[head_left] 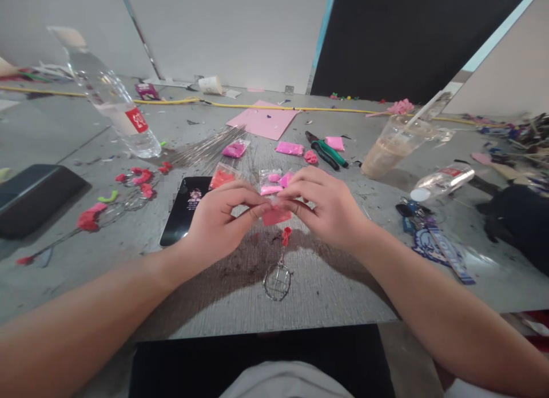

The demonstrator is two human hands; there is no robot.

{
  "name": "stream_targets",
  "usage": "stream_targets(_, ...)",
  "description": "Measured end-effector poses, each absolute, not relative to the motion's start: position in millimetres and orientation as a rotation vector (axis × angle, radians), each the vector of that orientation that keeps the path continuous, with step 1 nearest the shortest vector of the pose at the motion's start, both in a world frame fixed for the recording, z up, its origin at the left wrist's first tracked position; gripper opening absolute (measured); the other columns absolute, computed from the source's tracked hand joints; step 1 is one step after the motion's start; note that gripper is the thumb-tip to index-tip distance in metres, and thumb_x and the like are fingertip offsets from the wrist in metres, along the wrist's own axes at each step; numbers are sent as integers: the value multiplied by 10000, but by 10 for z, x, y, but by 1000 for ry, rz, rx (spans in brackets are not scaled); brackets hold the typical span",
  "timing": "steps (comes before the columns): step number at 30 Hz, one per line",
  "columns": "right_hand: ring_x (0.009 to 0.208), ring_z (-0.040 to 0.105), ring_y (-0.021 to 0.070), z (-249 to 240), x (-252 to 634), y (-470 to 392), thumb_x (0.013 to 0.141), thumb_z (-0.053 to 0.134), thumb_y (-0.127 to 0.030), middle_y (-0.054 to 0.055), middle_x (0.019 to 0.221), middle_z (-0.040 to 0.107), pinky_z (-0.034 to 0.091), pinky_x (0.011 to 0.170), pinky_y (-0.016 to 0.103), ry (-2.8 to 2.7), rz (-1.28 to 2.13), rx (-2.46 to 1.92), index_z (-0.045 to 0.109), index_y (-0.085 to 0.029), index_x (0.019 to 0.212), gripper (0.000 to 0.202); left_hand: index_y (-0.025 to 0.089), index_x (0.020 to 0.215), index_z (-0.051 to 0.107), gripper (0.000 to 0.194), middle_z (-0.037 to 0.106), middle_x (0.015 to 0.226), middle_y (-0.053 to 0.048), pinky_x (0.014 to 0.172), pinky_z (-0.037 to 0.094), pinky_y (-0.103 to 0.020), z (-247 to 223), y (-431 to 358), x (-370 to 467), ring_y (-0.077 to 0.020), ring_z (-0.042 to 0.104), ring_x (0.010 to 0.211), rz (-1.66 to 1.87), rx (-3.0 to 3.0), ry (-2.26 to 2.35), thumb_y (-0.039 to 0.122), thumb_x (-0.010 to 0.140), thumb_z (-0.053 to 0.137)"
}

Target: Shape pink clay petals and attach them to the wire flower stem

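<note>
Being pinched near its top by the left hand [225, 216] and the right hand [328, 209], thumbs and fingertips brought together and other fingers curled, a small red packet [277, 217] is held between them. Nearer the front edge of the table [223, 309], a wire loop [278, 281] tipped with red clay [286, 233] is laid. Part of a phone [176, 221] is hidden by the left hand.
</note>
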State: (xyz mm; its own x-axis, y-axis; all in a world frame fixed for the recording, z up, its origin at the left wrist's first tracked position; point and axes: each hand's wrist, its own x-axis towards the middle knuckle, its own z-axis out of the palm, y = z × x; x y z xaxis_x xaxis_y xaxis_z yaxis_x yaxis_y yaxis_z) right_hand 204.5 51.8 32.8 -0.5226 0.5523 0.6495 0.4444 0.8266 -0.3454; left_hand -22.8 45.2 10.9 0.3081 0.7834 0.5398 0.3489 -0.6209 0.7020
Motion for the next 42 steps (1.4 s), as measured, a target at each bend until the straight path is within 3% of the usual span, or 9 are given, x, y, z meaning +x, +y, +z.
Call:
stream_targets(3, 943, 631, 218, 330, 2034, 502, 1010, 645, -256, 65, 938, 695, 513, 854, 374, -2267, 162, -688, 679, -204, 977, 70, 245, 848, 756, 113, 735, 872, -16, 782, 525, -336, 126, 444, -234, -181, 680, 814, 1266, 2160, 990, 280, 947, 713)
stream_targets(11, 825, 569, 184, 315, 1962, 458, 959, 617, -93, 17, 808, 624, 457, 772, 344, -2201, 352, -821, 621, -206, 854, 154, 215, 863, 729, 109, 729, 859, -27, 745, 516, -316, 162, 422, -213, -176, 675, 800, 1212, 2269, 984, 250, 957, 685)
stream_targets(17, 813, 583, 164, 312, 1972, 478, 971, 670, -245, 15, 850, 653, 455, 732, 322, -2106, 596, -877, 672, -203, 919, 67, 229, 939, 753, 64, 761, 965, -54, 817, 548, -354, 127, 448, -210, -210, 706, 892, 1234, 2160, 966, 262, 942, 698)
stream_targets(24, 754, 555, 134, 347, 1899, 409, 905, 626, -124, -2, 805, 637, 435, 689, 288, -2071, 637, -824, 639, -191, 851, 87, 235, 875, 754, 77, 724, 881, -20, 739, 519, -319, 128, 386, -206, -173, 675, 814, 1266, 1922, 862, 210, 935, 714)
stream_targets(32, 757, 585, 151, 312, 1904, 441, 906, 733, -292, 26, 842, 675, 467, 671, 311, -1921, 755, -976, 688, -186, 899, 115, 210, 903, 701, 53, 692, 884, -31, 780, 515, -324, 125, 391, -183, -179, 636, 852, 1323, 1882, 931, 225, 948, 676)
stream_targets(36, 710, 571, 133, 283, 1915, 464, 884, 734, -269, 24, 837, 653, 474, 640, 303, -1846, 833, -995, 668, -172, 856, 121, 198, 960, 690, 31, 683, 927, -33, 776, 514, -301, 84, 421, -187, -163, 635, 867, 1304, 1842, 896, 226, 951, 679)
stream_targets(42, 672, 549, 121, 316, 1954, 454, 862, 784, -250, 2, 743, 631, 425, 583, 284, -1874, 930, -882, 680, -181, 741, 174, 199, 860, 655, 98, 648, 831, -3, 710, 474, -298, 60, 475, -226, -142, 597, 780, 1228, 1957, 766, 145, 937, 680)
